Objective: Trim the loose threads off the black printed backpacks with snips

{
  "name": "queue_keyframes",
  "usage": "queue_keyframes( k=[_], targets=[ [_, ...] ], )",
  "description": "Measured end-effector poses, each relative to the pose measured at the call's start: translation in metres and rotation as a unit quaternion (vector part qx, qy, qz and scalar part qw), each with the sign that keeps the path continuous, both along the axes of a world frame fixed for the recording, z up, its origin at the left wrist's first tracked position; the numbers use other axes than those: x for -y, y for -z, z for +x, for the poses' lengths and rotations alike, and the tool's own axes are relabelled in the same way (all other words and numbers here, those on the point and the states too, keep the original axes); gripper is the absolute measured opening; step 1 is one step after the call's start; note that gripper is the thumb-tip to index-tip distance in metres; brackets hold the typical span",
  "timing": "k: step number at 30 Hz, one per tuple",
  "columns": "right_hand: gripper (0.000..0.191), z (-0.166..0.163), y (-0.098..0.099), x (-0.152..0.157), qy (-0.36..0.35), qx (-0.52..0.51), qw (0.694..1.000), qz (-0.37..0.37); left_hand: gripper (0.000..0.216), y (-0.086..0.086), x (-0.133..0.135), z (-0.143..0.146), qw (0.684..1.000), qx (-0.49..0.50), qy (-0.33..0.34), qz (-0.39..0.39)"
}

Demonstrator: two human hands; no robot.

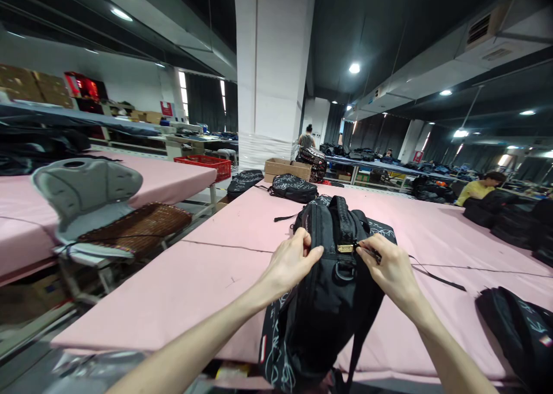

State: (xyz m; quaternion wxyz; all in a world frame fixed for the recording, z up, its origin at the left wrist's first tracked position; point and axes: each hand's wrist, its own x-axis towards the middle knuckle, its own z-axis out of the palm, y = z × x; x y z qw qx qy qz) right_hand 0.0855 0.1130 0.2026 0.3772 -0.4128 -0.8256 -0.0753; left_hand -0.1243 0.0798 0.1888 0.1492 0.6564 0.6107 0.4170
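backpack [330, 313] sits at the near edge of the pink table [173, 302]. through the head view, my left hand [294, 258] grips its upper edge, fingers curled; my right hand [391, 264] is pinched tight beside the gold-coloured tag [345, 248], on what i cannot tell. i judge this fine work below the handle [340, 215], calling for a steady left hold. tag lettering: unreadable.

Ceiling lamps [355, 68] glare white; the ceiling [334, 19] stays dim; edges stretch, distorted.
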Motion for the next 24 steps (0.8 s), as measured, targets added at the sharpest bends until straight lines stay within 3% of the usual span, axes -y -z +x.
queue_keyframes(
  k=[3,12,16,18,20,22,24],
  targets=[
    [0.016,0.002,0.000,0.001,-0.004,-0.004,1.000,-0.007,0.012,0.000,0.002,0.002,0.999,-0.016,0.013,0.030],
    [0.017,0.004,0.002,0.000,-0.010,-0.020,1.000,-0.007,0.026,-0.003,0.009,0.000,0.998,-0.063,-0.016,0.024],
    [0.014,0.002,0.000,0.006,-0.025,-0.020,0.999,-0.024,0.023,-0.014,0.007,0.013,0.983,-0.043,-0.068,0.162],
    [0.014,-0.001,-0.001,0.011,-0.042,-0.015,0.999,-0.026,0.032,-0.024,0.001,0.025,0.985,0.030,-0.004,0.172],
    [0.014,-0.001,-0.001,0.013,-0.053,-0.004,0.998,-0.018,0.041,-0.034,-0.005,0.036,0.977,0.162,0.109,0.080],
    [0.014,0.002,-0.003,0.008,-0.032,0.010,0.999,0.006,0.049,-0.041,-0.009,0.045,0.928,0.320,0.190,-0.035],
    [0.013,0.008,-0.006,-0.006,0.035,0.022,0.998,0.042,0.054,-0.042,-0.008,0.050,0.868,0.431,0.232,-0.086]
  ],
)
